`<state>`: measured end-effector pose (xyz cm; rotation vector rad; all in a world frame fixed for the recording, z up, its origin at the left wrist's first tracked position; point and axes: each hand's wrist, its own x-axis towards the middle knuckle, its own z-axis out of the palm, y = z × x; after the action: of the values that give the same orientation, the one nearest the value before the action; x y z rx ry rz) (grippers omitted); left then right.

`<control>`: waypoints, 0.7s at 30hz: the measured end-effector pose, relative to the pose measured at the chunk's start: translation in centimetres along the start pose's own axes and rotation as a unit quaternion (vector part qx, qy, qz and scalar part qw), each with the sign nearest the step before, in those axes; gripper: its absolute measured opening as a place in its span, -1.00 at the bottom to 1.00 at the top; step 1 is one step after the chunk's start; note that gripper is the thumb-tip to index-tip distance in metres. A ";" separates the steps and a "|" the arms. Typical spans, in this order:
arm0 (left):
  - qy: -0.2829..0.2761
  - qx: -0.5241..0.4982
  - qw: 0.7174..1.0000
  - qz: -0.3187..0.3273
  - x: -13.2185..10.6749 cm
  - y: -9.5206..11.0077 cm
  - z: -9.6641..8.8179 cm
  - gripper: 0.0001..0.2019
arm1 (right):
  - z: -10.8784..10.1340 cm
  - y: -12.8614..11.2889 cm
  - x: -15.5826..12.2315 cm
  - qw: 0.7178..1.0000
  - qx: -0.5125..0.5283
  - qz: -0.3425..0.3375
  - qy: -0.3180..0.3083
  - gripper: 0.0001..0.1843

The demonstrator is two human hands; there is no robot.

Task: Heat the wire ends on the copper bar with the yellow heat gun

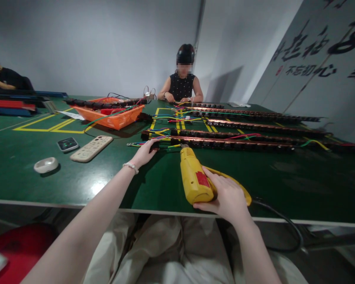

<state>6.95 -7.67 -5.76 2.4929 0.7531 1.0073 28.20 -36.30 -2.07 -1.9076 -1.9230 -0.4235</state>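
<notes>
My right hand is wrapped round the handle of a yellow heat gun with a red patch on its side. Its metal nozzle points away from me, close to a yellow-green wire at the near edge of a long copper-and-black bar assembly. To the left, my left hand is closed on a bundle of coloured wires at the end of that bar; its fingertips are partly hidden. Ring terminals on the wire ends stick out left of my fingers.
More bar assemblies lie in rows across the green table. An orange basket stands back left, near a phone, a beige phone case and a white ring-shaped object. A co-worker sits opposite. A black cord trails right.
</notes>
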 end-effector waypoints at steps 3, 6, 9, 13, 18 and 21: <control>0.002 -0.003 1.000 -0.001 0.1 0.0 0.1 -0.55 | 0.1 -0.6 -0.2 1.000 -0.018 0.009 0.007 0.11; 0.002 -0.010 1.000 -0.006 0.0 0.1 0.1 -0.55 | 0.2 -1.4 -0.4 0.998 -0.048 0.027 0.024 0.07; 0.004 -0.013 1.000 -0.008 0.0 0.2 0.1 -0.55 | 0.3 -2.2 -0.4 0.997 -0.063 0.031 0.034 0.05; 0.005 -0.007 1.000 -0.004 0.0 0.2 0.1 -0.56 | 0.5 -3.0 -0.3 0.998 -0.050 0.024 0.039 0.07; 0.002 0.009 1.000 0.007 0.1 0.1 0.2 -0.54 | 1.2 -4.4 -0.1 0.998 -0.026 0.014 0.060 0.11; 0.000 0.014 1.000 0.011 0.1 0.1 0.2 -0.53 | 1.5 -5.2 0.0 0.997 -0.020 0.010 0.069 0.14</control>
<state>7.15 -7.71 -5.84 2.5291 0.7464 1.0122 22.91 -35.68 -3.07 -1.8673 -1.8187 -0.5758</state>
